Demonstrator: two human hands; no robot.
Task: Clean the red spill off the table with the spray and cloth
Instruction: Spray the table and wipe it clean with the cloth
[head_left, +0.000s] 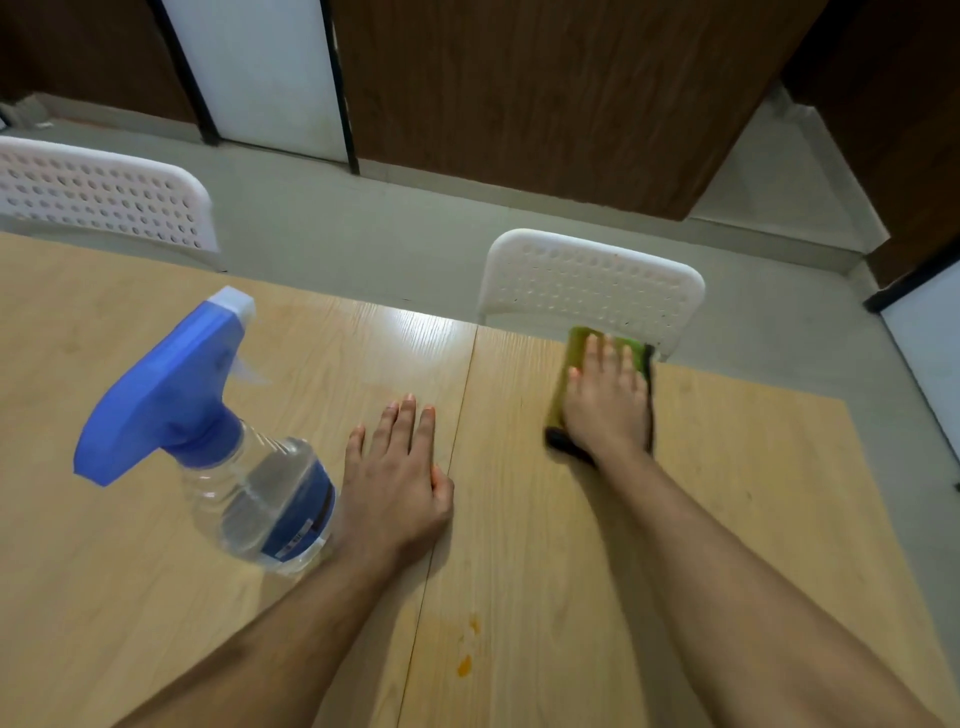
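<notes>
A clear spray bottle (249, 488) with a blue trigger head stands on the light wooden table (727, 493) at the left. My left hand (400, 478) lies flat on the table just right of the bottle, fingers apart, holding nothing. My right hand (610, 400) presses flat on a green and black cloth (563, 384) near the table's far edge, and is blurred by motion. Orange-red smears of the spill (465, 662) show on the table near the front, between my two forearms, beside the seam.
Two white perforated chairs stand at the far side, one (592, 286) right behind the cloth, the other (104, 197) at the far left. Beyond them are a grey floor and brown wooden wall panels. The table's right edge runs diagonally near my right arm.
</notes>
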